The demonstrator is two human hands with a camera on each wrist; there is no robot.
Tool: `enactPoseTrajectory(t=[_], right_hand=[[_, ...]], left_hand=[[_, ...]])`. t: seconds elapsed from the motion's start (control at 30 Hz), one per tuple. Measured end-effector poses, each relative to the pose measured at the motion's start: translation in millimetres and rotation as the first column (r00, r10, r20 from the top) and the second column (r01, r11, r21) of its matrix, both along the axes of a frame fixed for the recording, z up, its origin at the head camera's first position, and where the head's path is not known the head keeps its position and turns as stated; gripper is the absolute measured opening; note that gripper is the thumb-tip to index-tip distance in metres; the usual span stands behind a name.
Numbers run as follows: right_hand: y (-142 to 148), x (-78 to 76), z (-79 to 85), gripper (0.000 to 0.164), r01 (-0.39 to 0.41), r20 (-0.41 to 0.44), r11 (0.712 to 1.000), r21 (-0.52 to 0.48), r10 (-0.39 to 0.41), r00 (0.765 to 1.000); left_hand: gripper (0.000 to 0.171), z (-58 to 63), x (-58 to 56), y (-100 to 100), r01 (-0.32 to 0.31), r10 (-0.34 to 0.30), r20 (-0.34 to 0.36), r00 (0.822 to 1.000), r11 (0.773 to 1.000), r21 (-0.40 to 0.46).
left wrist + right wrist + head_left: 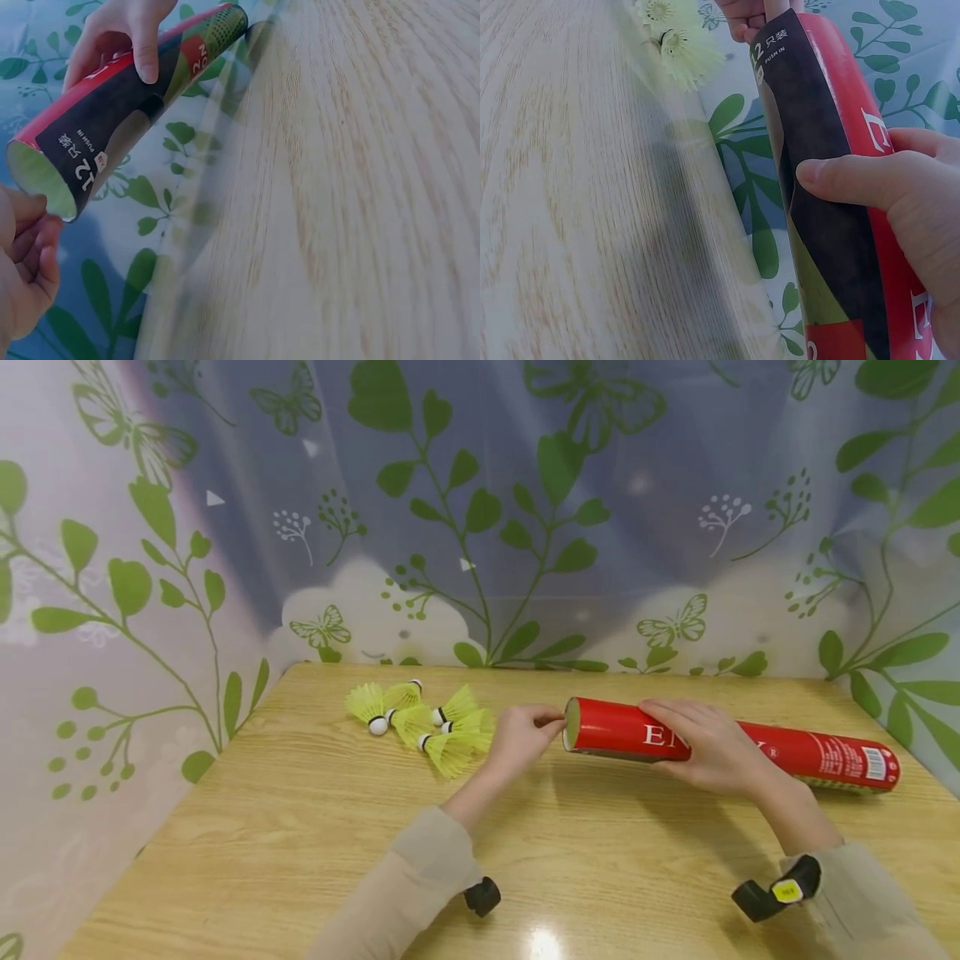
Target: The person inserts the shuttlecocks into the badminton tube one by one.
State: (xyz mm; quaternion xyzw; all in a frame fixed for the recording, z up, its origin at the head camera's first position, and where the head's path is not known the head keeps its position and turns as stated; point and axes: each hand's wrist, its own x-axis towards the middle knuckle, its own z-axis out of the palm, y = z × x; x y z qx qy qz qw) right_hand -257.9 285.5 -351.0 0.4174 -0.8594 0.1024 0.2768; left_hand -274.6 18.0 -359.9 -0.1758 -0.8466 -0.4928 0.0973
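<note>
A red, black and green shuttlecock tube (795, 752) lies across my right side, its open end facing left and lifted off the table. My right hand (708, 747) grips it around the middle, thumb on the near black side (840, 202). At the tube's open mouth (45, 180) is my left hand (521, 735), fingers curled and fingertips at the rim. Whether they pinch anything there is hidden. Left of that hand, several yellow shuttlecocks (367, 706) with white cork heads lie in a loose cluster.
All this stands on a light wood-grain table (300, 852). A curtain (480, 527) with green leaves and butterflies hangs along the back and sides, close behind the table's far edge. Black wrist cameras (482, 896) sit at both cuffs.
</note>
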Motion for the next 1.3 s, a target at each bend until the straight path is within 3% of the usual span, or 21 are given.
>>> enactPoseTrajectory(t=[0.3,0.57,1.0,1.3], right_hand=[[2,2.2,-1.0,0.084,0.008,0.003,1.0,0.01,-0.008,1.0],[2,2.0,-2.1,0.086,0.0,0.001,1.0,0.017,0.0,1.0],[3,1.2,-1.9,0.083,0.03,0.032,0.999,0.031,-0.031,0.999],[3,-0.3,-4.0,0.086,0.007,0.016,1.0,0.02,-0.007,1.0]], left_hand=[[0.018,0.7,2.3,-22,-0.013,0.015,0.025,1.0,0.998,-0.069],[0.023,5.1,6.4,-55,-0.072,0.071,-0.013,0.997,0.99,-0.122],[0.025,5.5,9.8,-114,-0.185,0.194,0.052,0.98,0.972,-0.146],[0.035,-1.6,9.7,-137,-0.181,0.205,0.067,0.976,0.948,-0.261]])
